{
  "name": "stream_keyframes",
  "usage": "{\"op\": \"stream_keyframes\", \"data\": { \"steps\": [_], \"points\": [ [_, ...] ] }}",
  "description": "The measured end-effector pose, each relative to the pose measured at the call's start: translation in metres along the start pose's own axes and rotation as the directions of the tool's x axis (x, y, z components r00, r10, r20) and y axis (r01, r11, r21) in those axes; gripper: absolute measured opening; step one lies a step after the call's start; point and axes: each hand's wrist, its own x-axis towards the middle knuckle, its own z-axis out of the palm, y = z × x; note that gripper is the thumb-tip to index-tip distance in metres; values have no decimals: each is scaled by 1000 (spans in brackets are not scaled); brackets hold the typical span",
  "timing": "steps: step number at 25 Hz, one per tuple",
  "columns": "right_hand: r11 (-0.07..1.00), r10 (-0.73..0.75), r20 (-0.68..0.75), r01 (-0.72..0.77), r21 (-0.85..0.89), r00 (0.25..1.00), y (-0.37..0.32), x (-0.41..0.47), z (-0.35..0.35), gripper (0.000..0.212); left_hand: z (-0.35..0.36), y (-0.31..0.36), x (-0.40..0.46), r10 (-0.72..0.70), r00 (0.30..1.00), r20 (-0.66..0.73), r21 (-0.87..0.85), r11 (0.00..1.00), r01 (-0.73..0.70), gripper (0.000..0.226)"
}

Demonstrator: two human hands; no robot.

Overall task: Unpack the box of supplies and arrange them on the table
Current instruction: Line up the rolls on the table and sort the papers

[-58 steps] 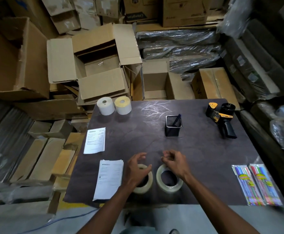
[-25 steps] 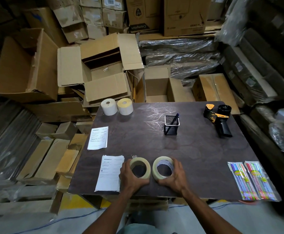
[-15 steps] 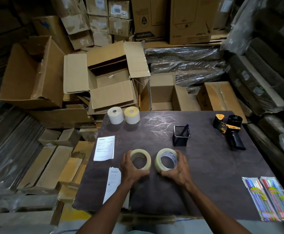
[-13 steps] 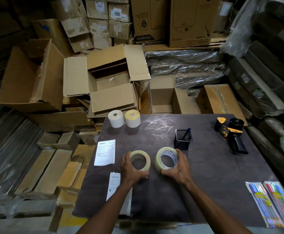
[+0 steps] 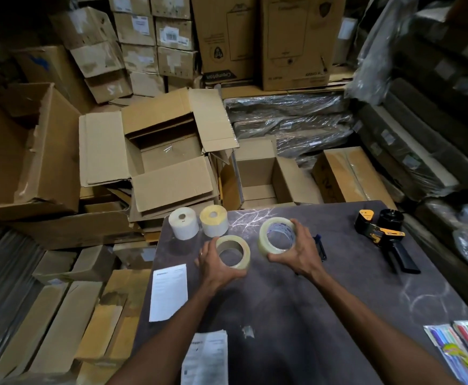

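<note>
Two tape rolls, one in each hand

The left hand curls round one tape roll; the right hand grips the other tape roll, tilted up (its hole faces us). Just past the left fingers stand two label rolls. Bare table lies nearer the person, behind both hands.

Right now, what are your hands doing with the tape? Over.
Left hand grips one tape roll. Right hand grips other tape roll, tilted up. Label rolls just beyond, pen holder behind right hand.
</note>
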Motion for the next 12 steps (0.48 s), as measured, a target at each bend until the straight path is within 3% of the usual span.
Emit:
{"op": "stream_keyframes", "data": {
  "steps": [12],
  "points": [
    [985,76,117,-57,-164,990,44,113,-35,117,48,81,94,-45,998,-36,129,990,49,115]
  ]
}}
